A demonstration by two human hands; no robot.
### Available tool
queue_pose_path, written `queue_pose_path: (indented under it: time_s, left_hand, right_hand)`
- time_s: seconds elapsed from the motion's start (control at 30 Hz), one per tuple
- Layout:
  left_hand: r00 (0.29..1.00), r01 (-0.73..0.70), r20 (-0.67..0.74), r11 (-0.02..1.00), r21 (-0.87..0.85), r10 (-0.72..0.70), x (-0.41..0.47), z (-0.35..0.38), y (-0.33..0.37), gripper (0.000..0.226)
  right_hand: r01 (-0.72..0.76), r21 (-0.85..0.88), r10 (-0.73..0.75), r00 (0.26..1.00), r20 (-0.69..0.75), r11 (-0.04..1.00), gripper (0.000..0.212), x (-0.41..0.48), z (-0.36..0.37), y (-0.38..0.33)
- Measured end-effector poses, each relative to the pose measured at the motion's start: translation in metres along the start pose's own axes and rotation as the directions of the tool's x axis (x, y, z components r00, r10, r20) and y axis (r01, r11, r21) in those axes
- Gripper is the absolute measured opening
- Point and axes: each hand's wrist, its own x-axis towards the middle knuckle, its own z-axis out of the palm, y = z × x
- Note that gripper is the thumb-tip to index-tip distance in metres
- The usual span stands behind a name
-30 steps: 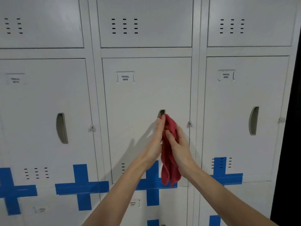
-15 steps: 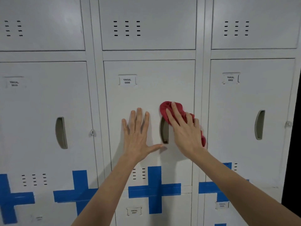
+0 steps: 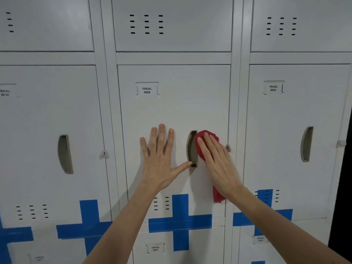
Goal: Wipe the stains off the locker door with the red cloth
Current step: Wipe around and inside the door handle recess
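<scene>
The white locker door (image 3: 171, 111) labelled YAKAL 0006 fills the middle of the head view. My left hand (image 3: 162, 161) lies flat on it with fingers spread, its thumb tip touching the bottom of the recessed handle (image 3: 192, 147). My right hand (image 3: 217, 162) presses the red cloth (image 3: 204, 136) against the door just right of the handle. A tail of the cloth hangs out below my wrist. No stains are plain to see on the door.
More white locker doors surround it: 0002 (image 3: 297, 115) to the right, another (image 3: 47, 121) to the left, a row above and below. Blue tape crosses (image 3: 180, 222) mark the lower edges. A small lock tab (image 3: 228, 148) sits beside my right hand. A dark gap runs along the far right.
Both hands held the hanging cloth a second ago. My left hand went flat onto the door; my right hand pressed the cloth to the door and slid it down beside the handle.
</scene>
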Motion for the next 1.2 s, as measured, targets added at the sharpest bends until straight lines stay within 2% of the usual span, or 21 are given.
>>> queue_pose_path:
  time_s: [0.17, 0.3, 0.5, 0.57, 0.63, 0.7, 0.8, 0.9, 0.97, 1.03, 1.13, 1.2]
  left_hand:
    - [0.999, -0.013, -0.032, 1.0, -0.02, 0.012, -0.001, 0.002, -0.003, 0.092]
    - [1.0, -0.009, -0.03, 0.999, -0.045, 0.007, 0.0, 0.003, -0.004, 0.087]
    - [1.0, -0.002, -0.008, 0.999, -0.05, 0.001, -0.002, 0.0, -0.003, 0.085]
    - [1.0, 0.0, -0.003, 0.998, -0.056, 0.0, -0.002, 0.0, -0.003, 0.085]
    - [1.0, 0.0, -0.004, 0.998, -0.067, 0.0, -0.002, 0.001, -0.003, 0.083]
    - [1.0, -0.002, -0.004, 0.996, -0.084, 0.002, -0.002, 0.0, -0.003, 0.082]
    - [1.0, -0.012, -0.001, 0.994, -0.105, 0.012, -0.002, 0.0, -0.006, 0.078]
    - [0.999, -0.038, 0.006, 0.989, -0.141, 0.039, -0.003, -0.003, -0.011, 0.075]
    - [0.998, -0.051, 0.015, 0.982, -0.18, 0.055, -0.004, -0.004, -0.014, 0.074]
    - [0.997, -0.065, 0.026, 0.976, -0.209, 0.072, -0.004, -0.006, -0.017, 0.074]
    - [0.996, -0.071, 0.042, 0.977, -0.203, 0.081, -0.003, -0.007, -0.019, 0.075]
    - [0.997, -0.064, 0.039, 0.976, -0.209, 0.073, -0.003, -0.007, -0.017, 0.074]
  right_hand:
    - [-0.015, -0.031, 0.015, 1.0, -0.006, 0.999, 0.084, -0.004, 0.001, -0.004]
    - [-0.018, 0.013, 0.017, 0.996, 0.089, 1.0, 0.098, -0.021, 0.007, -0.006]
    - [0.095, 0.162, -0.103, 0.994, 0.044, 0.982, 0.08, -0.032, -0.005, 0.004]
    - [0.018, 0.255, -0.012, 1.0, -0.026, 0.967, 0.063, -0.019, -0.017, 0.0]
    - [-0.113, 0.438, 0.153, 0.987, -0.057, 0.892, 0.038, 0.007, -0.032, -0.015]
    - [-0.192, 0.553, 0.258, 0.965, -0.042, 0.81, 0.036, 0.028, -0.035, -0.035]
    - [-0.303, 0.552, 0.377, 0.926, -0.024, 0.777, 0.023, 0.037, -0.032, -0.056]
    - [-0.333, 0.54, 0.367, 0.929, 0.047, 0.773, 0.026, 0.039, -0.028, -0.06]
    - [-0.4, 0.608, 0.407, 0.903, 0.134, 0.686, 0.022, 0.043, -0.03, -0.059]
    - [-0.493, 0.668, 0.431, 0.86, 0.274, 0.557, 0.023, 0.046, -0.032, -0.058]
    - [-0.615, 0.746, 0.448, 0.759, 0.473, 0.254, 0.037, 0.051, -0.037, -0.058]
    - [-0.626, 0.778, 0.442, 0.711, 0.547, 0.044, 0.032, 0.049, -0.042, -0.059]
